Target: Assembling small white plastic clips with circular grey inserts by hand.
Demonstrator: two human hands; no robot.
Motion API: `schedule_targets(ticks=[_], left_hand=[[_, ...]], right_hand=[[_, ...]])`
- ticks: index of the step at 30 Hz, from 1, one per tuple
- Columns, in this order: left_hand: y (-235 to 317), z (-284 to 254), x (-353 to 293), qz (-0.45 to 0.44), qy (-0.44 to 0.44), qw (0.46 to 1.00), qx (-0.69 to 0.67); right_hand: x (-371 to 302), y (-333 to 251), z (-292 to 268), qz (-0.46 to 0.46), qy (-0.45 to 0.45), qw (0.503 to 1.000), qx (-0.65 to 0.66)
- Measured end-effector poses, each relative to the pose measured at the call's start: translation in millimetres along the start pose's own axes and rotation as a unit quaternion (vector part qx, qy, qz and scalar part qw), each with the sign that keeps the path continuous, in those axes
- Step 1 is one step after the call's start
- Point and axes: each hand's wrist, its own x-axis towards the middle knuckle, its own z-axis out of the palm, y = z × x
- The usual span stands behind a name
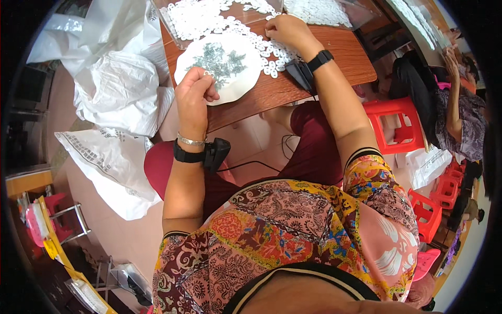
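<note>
My left hand is closed, thumb and forefinger pinched together over the near left edge of a white scalloped plate. A tiny pale thing shows at its fingertips, too small to name. On the plate lies a spread of small dark grey-green pieces. My right hand reaches past the plate's right side, its fingers bent and pressed together at the loose white oval pieces. Those pieces have holes in them. Whatever the right fingertips hold is hidden.
A reddish-brown wooden table carries a clear bin of white pieces, with another heap at the back. White sacks stand on the left. Red stools and a seated person are to the right.
</note>
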Motion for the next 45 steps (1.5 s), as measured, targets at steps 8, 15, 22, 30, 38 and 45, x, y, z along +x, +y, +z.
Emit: schedule_targets(ticks=[8,15,22,30,38,45], left_hand=[[1.4,-1.2,-1.9,-0.002,-0.004,1.0,-0.009],[-2.5,-4.1,-2.2,0.008,-0.013,0.999,-0.034],[3.1,11.2,-3.4,0.012,-0.024,0.996,-0.088],[-0.4,7.7,-2.0,0.021,-0.047,0.986,-0.156],[-3.2,3.9,0.8,0.054,-0.061,0.987,-0.135],[-6.1,0.6,0.8,0.047,-0.028,0.984,-0.17]], right_hand=[[0.7,-3.4,4.4,0.016,0.046,0.998,0.028],[-11.0,-33.2,-12.3,-0.009,-0.009,0.887,0.462],[-38.0,-91.2,-34.3,-0.031,-0.077,0.818,0.57],[-52.4,-125.6,-36.7,-0.067,-0.124,0.778,0.612],[-52.1,-124.2,-37.5,-0.054,-0.126,0.786,0.603],[-52.0,-123.1,-38.5,-0.033,-0.131,0.759,0.637]])
